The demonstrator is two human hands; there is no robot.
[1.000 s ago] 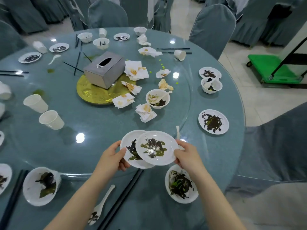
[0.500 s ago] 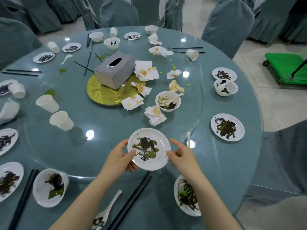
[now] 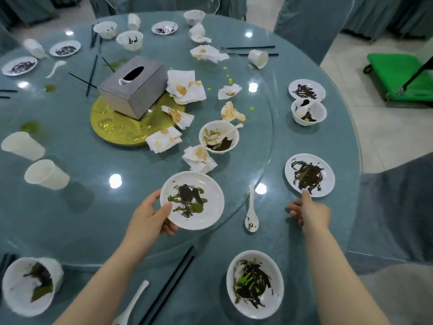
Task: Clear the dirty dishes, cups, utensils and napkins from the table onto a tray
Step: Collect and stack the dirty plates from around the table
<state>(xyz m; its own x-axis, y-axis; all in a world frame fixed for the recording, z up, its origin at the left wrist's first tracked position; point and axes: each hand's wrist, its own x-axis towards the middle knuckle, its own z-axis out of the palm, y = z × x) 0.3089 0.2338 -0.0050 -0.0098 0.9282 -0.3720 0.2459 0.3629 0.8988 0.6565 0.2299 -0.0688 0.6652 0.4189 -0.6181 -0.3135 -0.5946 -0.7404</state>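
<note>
Cut by left edge: soiled plate (image 3: 19, 65), chopsticks (image 3: 7, 93) | Cut by bottom edge: spoon (image 3: 131, 306), both forearms | Hidden: fingers of left hand (image 3: 150, 219) under held plate (image 3: 192, 200); right hand (image 3: 309, 213) fingertips partly concealed | Blurred: far bowls (image 3: 194, 17), contents indistinct

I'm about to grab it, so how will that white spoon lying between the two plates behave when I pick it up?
The white spoon looks rigid and glossy, so probably stiff but a little slippery, especially with dark sauce in its bowl. It lies flat on the glass turntable, so fingers may need to pinch its thin handle. If ceramic, it could chip when dropped; it seems light.
</note>
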